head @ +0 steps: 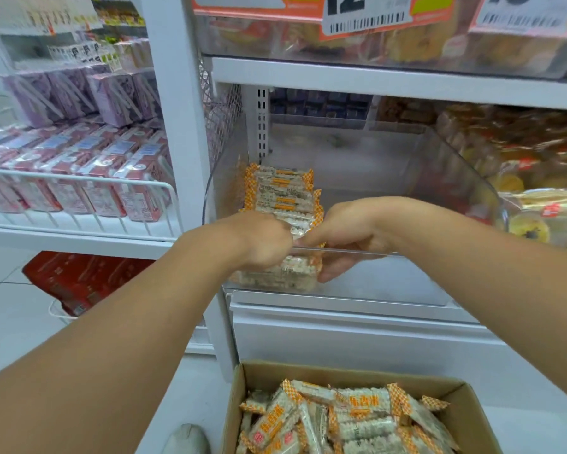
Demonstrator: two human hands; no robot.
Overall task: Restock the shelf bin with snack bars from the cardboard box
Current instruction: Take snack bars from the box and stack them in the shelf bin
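Lying between left hand [262, 240] and right hand [347, 234]: snack bars [295, 270].

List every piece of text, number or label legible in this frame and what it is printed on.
"12": large black digits, cut off at the top, on the white price tag with a barcode on the upper bin.
Second price tag at the right: digits cropped, unreadable.
Snack bars in the cardboard box: orange characters, too blurred to read.
Pink cartons and purple cartons on the left shelves: print too blurred.
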